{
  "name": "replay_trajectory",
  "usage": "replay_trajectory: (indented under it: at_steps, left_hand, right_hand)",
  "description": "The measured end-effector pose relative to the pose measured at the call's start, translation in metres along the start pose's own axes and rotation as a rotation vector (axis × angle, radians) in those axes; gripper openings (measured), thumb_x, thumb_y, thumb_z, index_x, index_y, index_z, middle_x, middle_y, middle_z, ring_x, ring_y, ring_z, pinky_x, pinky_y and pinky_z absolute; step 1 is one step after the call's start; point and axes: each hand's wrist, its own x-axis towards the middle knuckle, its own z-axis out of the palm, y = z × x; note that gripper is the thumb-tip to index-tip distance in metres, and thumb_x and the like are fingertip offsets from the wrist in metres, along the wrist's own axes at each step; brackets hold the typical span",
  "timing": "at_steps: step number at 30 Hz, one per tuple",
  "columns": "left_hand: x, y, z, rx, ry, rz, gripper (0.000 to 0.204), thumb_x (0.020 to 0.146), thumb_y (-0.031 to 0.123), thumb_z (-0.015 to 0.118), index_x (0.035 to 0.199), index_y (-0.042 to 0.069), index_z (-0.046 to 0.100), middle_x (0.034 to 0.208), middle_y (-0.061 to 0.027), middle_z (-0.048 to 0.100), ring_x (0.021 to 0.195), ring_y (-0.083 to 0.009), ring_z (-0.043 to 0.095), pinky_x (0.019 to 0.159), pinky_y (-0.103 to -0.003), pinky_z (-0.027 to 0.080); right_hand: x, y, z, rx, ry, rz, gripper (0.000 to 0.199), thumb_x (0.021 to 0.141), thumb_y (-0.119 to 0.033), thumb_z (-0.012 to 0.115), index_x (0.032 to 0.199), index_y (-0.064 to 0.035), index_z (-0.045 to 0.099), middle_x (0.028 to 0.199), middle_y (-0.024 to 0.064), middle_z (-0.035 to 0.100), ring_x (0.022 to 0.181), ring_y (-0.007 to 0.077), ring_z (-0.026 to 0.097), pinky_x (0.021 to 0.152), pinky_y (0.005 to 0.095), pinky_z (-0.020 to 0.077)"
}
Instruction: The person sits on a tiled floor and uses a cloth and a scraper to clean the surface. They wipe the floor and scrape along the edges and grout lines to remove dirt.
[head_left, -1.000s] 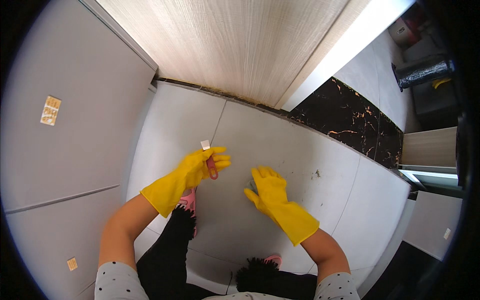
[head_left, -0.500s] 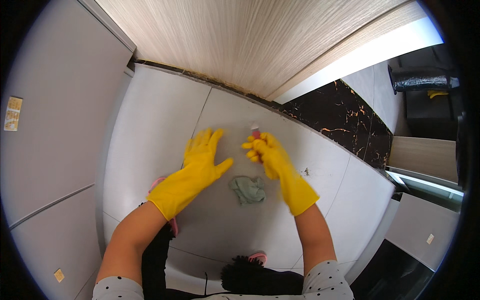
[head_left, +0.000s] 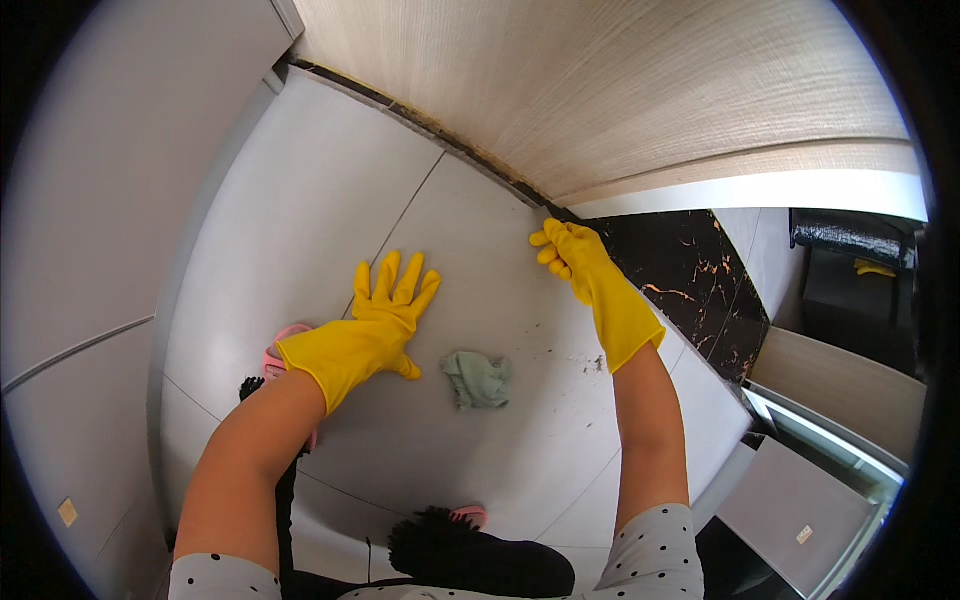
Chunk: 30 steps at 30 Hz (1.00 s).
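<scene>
Yellow-gloved left hand (head_left: 375, 325) spread, yellow-gloved right hand (head_left: 588, 265) curled, beyond a crumpled grey-green fabric cloth (head_left: 477, 380)

The left hand is opened wide, back uppermost, with its fingers fanned out just beyond and to the left of the cloth; its thumb is pointed toward the cloth's left edge. The right hand is placed farther beyond the cloth and to its right, its fingers curled in narrow. Whether anything is gripped in them cannot be told.

The cloth is left loose on the pale grey tiled floor (head_left: 300, 200), touched by neither hand. To the right of the cloth, small dark specks (head_left: 592, 365) are scattered over the floor. Nearer the body than the cloth, a pink shoe (head_left: 468, 516) is partly covered by fringed black trousers (head_left: 440, 540); another pink shoe is partly seen to the left of the cloth.

Well beyond the cloth, the floor is bordered by a light wood-grain panel (head_left: 560, 90) with a dark, narrow strip (head_left: 440, 130) along its foot. Beyond the cloth to the right, a glossy black stone slab with orange veins (head_left: 690, 265) is seen. Well to the left of the cloth, the floor is flanked by smooth grey panels (head_left: 80, 250).
</scene>
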Motion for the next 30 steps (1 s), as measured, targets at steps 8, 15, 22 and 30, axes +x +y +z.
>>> replay_trajectory:
  at_steps: [8,15,22,30]
  left_hand:
    - [0.000,0.001,0.004,-0.005,0.017,-0.013,0.140,0.051,0.056,0.088,0.157,0.011,0.008,0.161,-0.0234,-0.001,0.147,-0.0495,-0.001,0.111,-0.069,0.001]
    - [0.006,0.006,0.003,0.010,0.012,-0.042,0.142,0.049,0.055,0.089,0.157,0.012,0.009,0.162,-0.0227,-0.003,0.146,-0.0499,-0.001,0.110,-0.070,0.001]
    - [0.009,0.012,-0.002,-0.008,-0.041,-0.061,0.142,0.050,0.055,0.089,0.157,0.013,0.007,0.162,-0.0222,-0.003,0.146,-0.0500,-0.002,0.110,-0.070,0.001]
    - [0.008,0.013,-0.003,-0.021,-0.044,-0.068,0.141,0.050,0.055,0.089,0.157,0.012,0.007,0.162,-0.0226,-0.003,0.146,-0.0504,-0.001,0.109,-0.071,0.001]
  right_hand:
    - [0.013,-0.026,0.037,-0.090,0.057,-0.039,0.033,0.099,-0.033,0.056,0.095,-0.0029,0.070,0.069,0.0003,0.056,0.054,0.0077,0.041,0.046,0.0210,0.0331]
    - [0.025,-0.031,0.047,-0.047,0.083,-0.050,0.034,0.098,-0.035,0.057,0.093,-0.0043,0.071,0.067,-0.0008,0.054,0.052,0.0071,0.038,0.046,0.0207,0.0323]
    - [0.018,-0.031,0.045,-0.084,0.084,-0.098,0.035,0.098,-0.036,0.057,0.093,-0.0052,0.072,0.066,-0.0009,0.054,0.052,0.0073,0.039,0.046,0.0204,0.0328]
    - [0.017,-0.035,0.046,-0.173,0.110,-0.068,0.034,0.097,-0.037,0.057,0.092,-0.0075,0.073,0.073,0.0003,0.060,0.056,0.0077,0.042,0.051,0.0204,0.0362]
